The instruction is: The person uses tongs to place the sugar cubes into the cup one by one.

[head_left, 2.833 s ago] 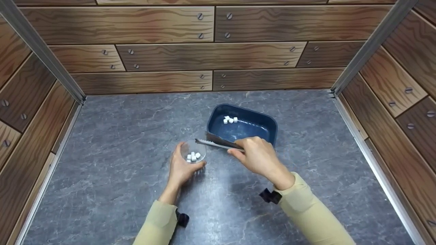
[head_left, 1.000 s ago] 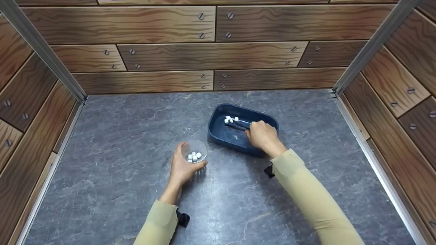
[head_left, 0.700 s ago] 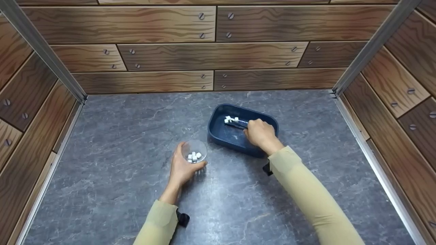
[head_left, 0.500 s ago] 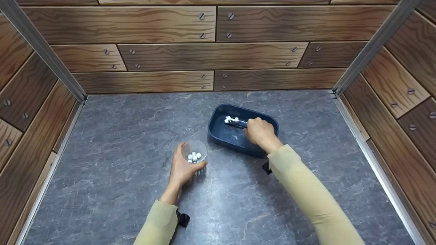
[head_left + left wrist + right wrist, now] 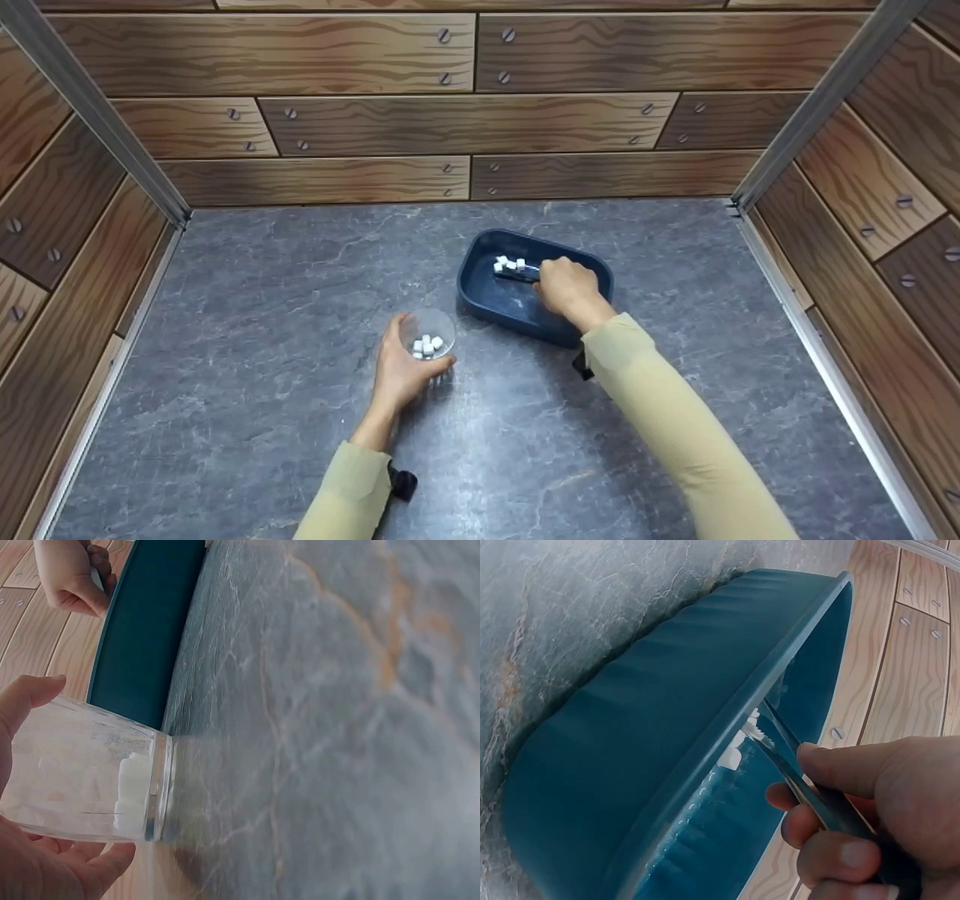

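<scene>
My left hand [image 5: 397,379] holds a clear cup [image 5: 441,322] upright, fingers on one side and thumb on the other. Several small white cubes [image 5: 427,346] lie at the bottom of the cup, also seen through its wall [image 5: 82,765] in the left wrist view. My right hand [image 5: 570,291] grips metal tongs [image 5: 516,276] inside a dark blue basin [image 5: 510,321]. Their tips are right at several white cubes [image 5: 511,264] near the basin's left end. In the right wrist view the two arms of the tongs [image 5: 802,787] stand apart, one serrated tip overlapping the cubes [image 5: 731,756].
The basin stands behind and to the right of the cup on a grey marbled surface [image 5: 262,337]. Wood-patterned panels [image 5: 360,124] enclose the back and both sides. Metal posts [image 5: 127,142] mark the back corners.
My right hand has carried the tongs from above the cup over into the basin. Within the last second they have shifted slightly and their arms drawn closer together. My left hand and cup stay put.
</scene>
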A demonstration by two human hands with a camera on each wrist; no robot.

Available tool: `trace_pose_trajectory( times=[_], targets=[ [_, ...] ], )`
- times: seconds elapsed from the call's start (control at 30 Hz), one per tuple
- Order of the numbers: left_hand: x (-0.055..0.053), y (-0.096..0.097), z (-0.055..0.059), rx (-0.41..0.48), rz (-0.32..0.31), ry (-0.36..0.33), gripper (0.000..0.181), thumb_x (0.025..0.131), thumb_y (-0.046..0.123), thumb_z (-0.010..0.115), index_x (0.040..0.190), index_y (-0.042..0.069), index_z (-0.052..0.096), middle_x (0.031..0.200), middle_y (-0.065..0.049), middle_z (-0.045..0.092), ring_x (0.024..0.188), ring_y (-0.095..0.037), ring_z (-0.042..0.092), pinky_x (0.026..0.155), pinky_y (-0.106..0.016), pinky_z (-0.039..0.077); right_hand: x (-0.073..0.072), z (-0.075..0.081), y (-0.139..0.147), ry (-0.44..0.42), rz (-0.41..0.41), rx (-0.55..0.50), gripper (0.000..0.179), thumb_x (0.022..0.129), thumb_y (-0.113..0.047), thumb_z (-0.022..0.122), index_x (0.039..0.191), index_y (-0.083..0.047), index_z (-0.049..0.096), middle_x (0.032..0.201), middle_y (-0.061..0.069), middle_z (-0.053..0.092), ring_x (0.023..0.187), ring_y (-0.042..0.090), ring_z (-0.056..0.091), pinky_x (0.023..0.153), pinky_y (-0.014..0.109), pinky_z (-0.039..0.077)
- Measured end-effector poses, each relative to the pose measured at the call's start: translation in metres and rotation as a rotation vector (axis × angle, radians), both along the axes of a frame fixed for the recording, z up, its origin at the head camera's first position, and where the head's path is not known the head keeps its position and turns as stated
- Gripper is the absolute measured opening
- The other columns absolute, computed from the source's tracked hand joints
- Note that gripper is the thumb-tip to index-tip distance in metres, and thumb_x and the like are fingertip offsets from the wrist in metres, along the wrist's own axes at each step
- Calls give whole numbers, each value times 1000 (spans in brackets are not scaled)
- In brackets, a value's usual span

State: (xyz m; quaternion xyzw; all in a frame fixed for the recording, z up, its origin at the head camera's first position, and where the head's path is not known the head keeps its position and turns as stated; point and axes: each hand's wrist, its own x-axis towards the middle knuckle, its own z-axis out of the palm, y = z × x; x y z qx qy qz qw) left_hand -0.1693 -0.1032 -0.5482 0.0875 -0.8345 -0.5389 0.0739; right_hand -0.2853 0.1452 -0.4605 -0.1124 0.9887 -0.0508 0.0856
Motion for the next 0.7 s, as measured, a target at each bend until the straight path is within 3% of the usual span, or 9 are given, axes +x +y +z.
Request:
trace_pose_trajectory(
  times=[0.27, 0.5, 0.7],
  targets=[
    [0, 0, -1, -1, -1, 14, 99, 57, 23, 93, 140, 1, 43, 136, -22, 50, 127, -35, 46, 107, -42, 37, -2, -1, -2, 23, 14, 1, 24, 98, -24, 61, 96, -2, 71, 78, 11, 64, 64, 24, 60, 57, 42, 50],
    [0, 0, -1, -16, 6, -21, 102, 59, 27, 93, 143, 2, 41, 140, -22, 48, 128, -36, 45, 106, -46, 37, -5, -2, -5, 28, 25, 20, 23, 98, -23, 61, 89, -4, 70, 71, 8, 62, 59, 23, 59, 55, 40, 50],
    [0, 1, 0, -12, 5, -28, 102, 59, 26, 93, 143, 3, 40, 140, -22, 47, 128, -36, 45, 106, -45, 37, -5, -3, -6, 42, 39, 23, 22, 98, -21, 60, 93, -3, 71, 79, 11, 65, 62, 22, 58, 58, 42, 51]
  ],
)
